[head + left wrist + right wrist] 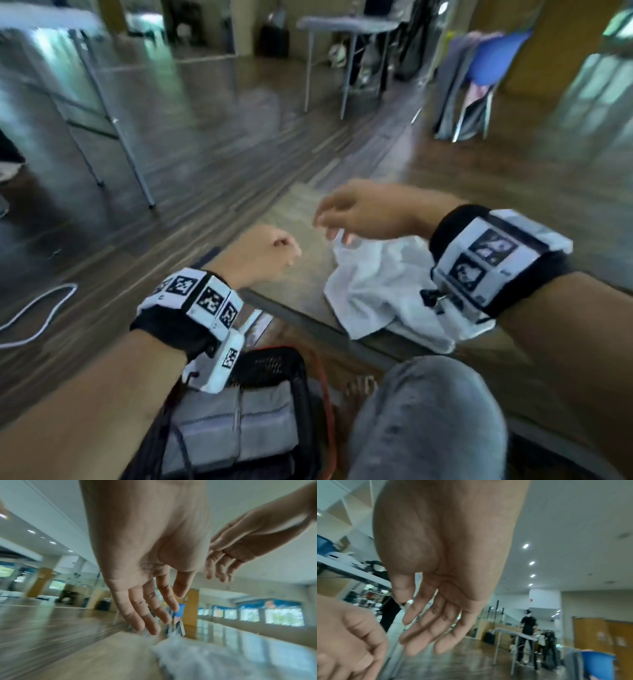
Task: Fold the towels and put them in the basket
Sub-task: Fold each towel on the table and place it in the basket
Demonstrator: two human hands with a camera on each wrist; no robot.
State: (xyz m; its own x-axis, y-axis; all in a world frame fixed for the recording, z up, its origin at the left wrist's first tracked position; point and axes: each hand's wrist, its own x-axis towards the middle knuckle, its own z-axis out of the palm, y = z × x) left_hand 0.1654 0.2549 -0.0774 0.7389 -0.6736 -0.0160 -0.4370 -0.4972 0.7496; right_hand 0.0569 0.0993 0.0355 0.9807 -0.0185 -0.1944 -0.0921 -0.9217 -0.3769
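Note:
A crumpled white towel lies on the low wooden table; it shows as a blur in the left wrist view. My right hand hovers just above the towel's far corner, fingers spread and relaxed, gripping nothing. Left of the towel, my left hand hangs over the table edge with loose fingers and is empty. A black mesh basket stands on the floor below my left wrist, with folded grey towels inside.
My knee in grey jeans is beside the basket. A white cable lies on the wooden floor at left. Folding table legs stand beyond it. A chair draped with blue cloth stands far right. A person in black stands far off.

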